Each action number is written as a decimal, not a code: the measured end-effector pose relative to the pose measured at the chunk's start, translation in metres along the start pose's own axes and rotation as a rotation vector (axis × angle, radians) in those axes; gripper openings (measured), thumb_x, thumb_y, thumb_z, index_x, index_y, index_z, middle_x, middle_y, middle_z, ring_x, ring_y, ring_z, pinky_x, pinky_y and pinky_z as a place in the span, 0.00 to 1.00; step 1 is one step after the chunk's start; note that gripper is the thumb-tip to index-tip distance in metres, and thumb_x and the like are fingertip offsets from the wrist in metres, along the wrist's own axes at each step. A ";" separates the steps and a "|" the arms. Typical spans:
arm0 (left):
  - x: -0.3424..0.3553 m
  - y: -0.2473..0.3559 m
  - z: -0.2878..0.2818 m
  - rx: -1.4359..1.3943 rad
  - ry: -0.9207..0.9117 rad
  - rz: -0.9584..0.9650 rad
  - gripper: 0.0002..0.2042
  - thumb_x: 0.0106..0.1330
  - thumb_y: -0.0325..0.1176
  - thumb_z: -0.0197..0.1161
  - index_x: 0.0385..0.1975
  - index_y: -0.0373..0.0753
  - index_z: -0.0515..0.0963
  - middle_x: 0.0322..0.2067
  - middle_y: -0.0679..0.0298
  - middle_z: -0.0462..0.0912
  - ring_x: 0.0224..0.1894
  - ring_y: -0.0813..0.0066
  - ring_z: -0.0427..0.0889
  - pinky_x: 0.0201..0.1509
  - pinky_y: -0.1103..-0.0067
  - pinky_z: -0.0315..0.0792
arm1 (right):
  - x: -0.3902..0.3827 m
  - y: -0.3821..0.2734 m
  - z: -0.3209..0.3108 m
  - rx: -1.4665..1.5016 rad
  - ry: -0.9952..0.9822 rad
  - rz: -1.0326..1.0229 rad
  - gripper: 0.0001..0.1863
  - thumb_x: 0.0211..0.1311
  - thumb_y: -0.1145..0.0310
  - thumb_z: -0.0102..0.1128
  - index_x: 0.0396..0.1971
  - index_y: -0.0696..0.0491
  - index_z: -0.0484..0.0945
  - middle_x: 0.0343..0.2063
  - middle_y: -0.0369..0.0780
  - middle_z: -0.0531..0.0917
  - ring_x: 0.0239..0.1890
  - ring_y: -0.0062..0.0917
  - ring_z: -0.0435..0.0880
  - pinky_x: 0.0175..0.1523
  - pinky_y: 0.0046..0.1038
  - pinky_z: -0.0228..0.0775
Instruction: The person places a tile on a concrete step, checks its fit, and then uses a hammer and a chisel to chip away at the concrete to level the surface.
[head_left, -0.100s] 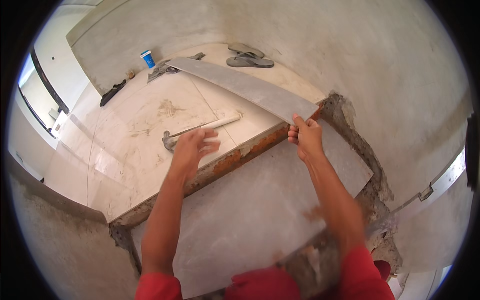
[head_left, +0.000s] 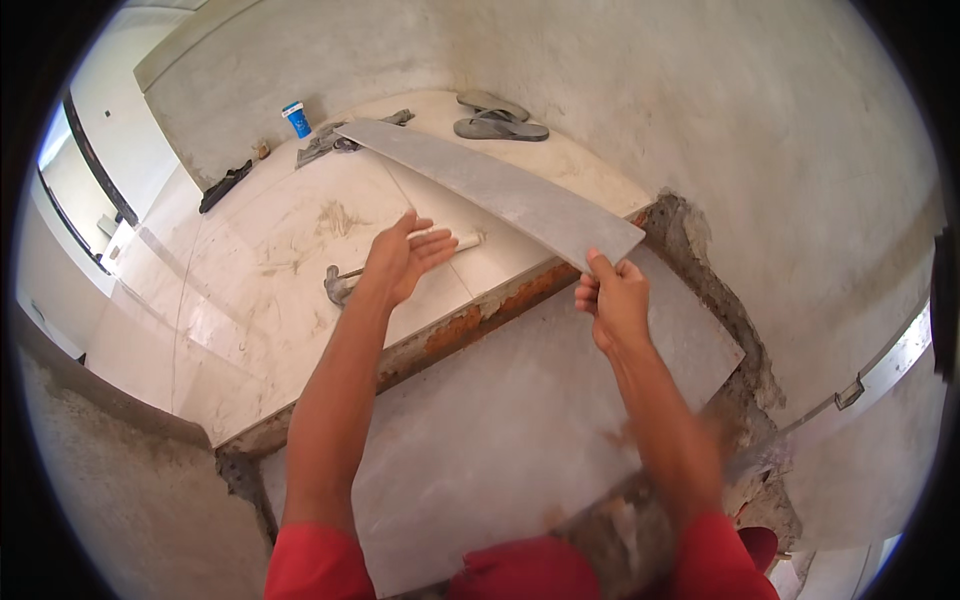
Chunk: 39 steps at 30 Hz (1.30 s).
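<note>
1. Two bare hands are working above a step, with bare forearms and red sleeves coming in from the lower edge of the view.
2. The right hand (head_left: 618,295) is gripping the near end of a long, flat, grey strip of tile (head_left: 490,180); its thumb is pressing on top while its other fingers are curling underneath, pinching the strip by a corner.
3. The grey strip is stretching slantwise across a landing of cream, dirt-smeared floor tiles (head_left: 290,340), its near end jutting past the rough, orange-and-grey step edge (head_left: 460,330) and its far end lying by a crumpled dark grey cloth (head_left: 318,148).
4. The left hand (head_left: 405,258) is holding nothing; its fingers are extending toward the right, slightly spread, with the thumb standing apart.
5. A claw hammer with a dark metal head and a pale handle (head_left: 338,287) is lying on the cream tiles, the left hand partly covering its handle; whether they are touching, I cannot tell.
6. A broad, smooth grey slab (head_left: 480,430) is lying below the step edge.
7. Grey thong sandals (head_left: 500,128) are resting beyond the strip, and a small blue container with a white rim (head_left: 296,120) is standing near the cloth.
</note>
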<state>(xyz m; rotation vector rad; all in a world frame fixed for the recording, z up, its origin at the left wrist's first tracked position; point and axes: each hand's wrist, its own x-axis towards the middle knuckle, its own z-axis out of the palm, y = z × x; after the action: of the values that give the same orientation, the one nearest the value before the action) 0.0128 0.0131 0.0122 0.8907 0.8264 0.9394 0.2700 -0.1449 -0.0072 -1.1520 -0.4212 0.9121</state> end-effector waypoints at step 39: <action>-0.077 0.210 0.084 0.363 0.395 0.709 0.24 0.75 0.42 0.62 0.54 0.21 0.74 0.51 0.45 0.83 0.49 0.57 0.84 0.57 0.62 0.78 | -0.200 0.084 -0.066 -0.411 -0.765 0.369 0.13 0.65 0.66 0.71 0.37 0.60 0.81 0.30 0.42 0.87 0.32 0.26 0.89 0.35 0.27 0.82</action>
<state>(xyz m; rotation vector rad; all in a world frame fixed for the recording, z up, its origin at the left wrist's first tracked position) -0.0062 -0.0129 0.2488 1.3835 1.0601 1.6524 0.1654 -0.3335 -0.0779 -1.2396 -1.0766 1.6484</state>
